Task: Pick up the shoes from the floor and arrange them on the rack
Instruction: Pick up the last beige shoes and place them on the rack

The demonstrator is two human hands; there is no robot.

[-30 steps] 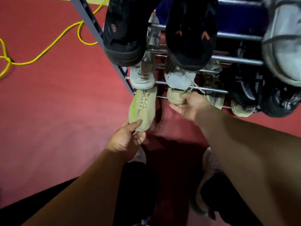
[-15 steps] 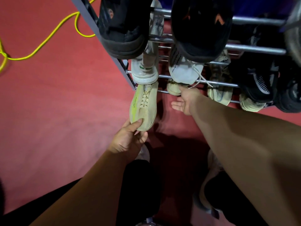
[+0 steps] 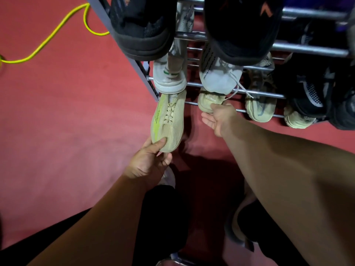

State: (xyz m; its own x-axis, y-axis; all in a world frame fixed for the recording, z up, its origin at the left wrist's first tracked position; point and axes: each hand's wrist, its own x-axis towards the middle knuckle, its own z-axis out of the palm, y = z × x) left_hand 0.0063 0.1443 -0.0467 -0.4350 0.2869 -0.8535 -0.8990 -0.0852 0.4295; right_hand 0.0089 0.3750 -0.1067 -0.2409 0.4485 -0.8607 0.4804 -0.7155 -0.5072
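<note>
The beige shoe with the lime stripe has its far end poked into the bottom tier of the rack. The left hand pinches its near end, thumb on top. The matching shoe sits just beside it, with the right hand loose and spread against it. Red floor underneath.

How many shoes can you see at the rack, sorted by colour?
Beige shoes: 4
White shoes: 2
Black shoes: 4
Total: 10 clearly seen; the partly hidden ones behind are not counted.
</note>
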